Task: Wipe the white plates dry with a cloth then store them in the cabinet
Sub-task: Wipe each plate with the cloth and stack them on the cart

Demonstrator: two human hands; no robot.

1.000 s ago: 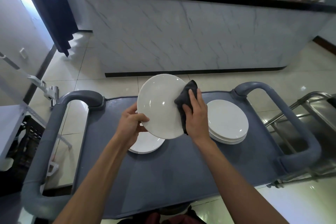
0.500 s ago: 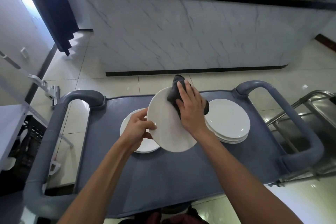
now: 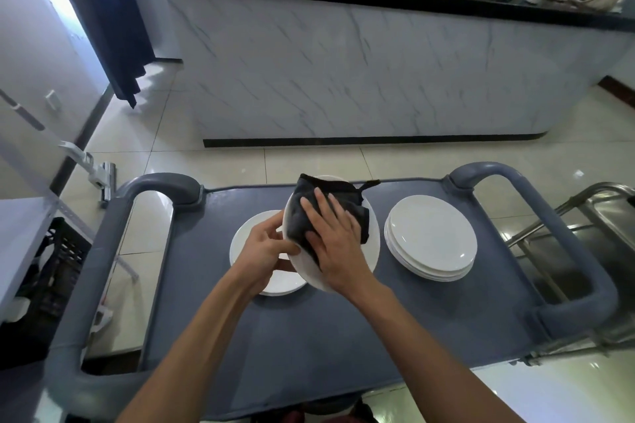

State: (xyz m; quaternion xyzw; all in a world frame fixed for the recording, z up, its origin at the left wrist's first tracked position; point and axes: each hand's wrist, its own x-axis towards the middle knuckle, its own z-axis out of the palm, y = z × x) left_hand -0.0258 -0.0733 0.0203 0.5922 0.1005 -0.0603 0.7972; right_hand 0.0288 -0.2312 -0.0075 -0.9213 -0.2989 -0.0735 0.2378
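I hold a white plate tilted above the grey cart top. My left hand grips its left rim. A dark grey cloth lies over the plate's face, and my right hand presses it there with fingers spread flat. Under my left hand a single white plate rests on the cart. A stack of white plates sits to the right. No cabinet shows in this view.
The cart has thick grey handles at the left and the right. A marble-fronted counter with a black top stands beyond it. A steel trolley is at the right, a black crate at the left.
The held plate has tipped from nearly upright to flatter and lower. My right hand with the cloth has slid from the plate's right edge onto its face.
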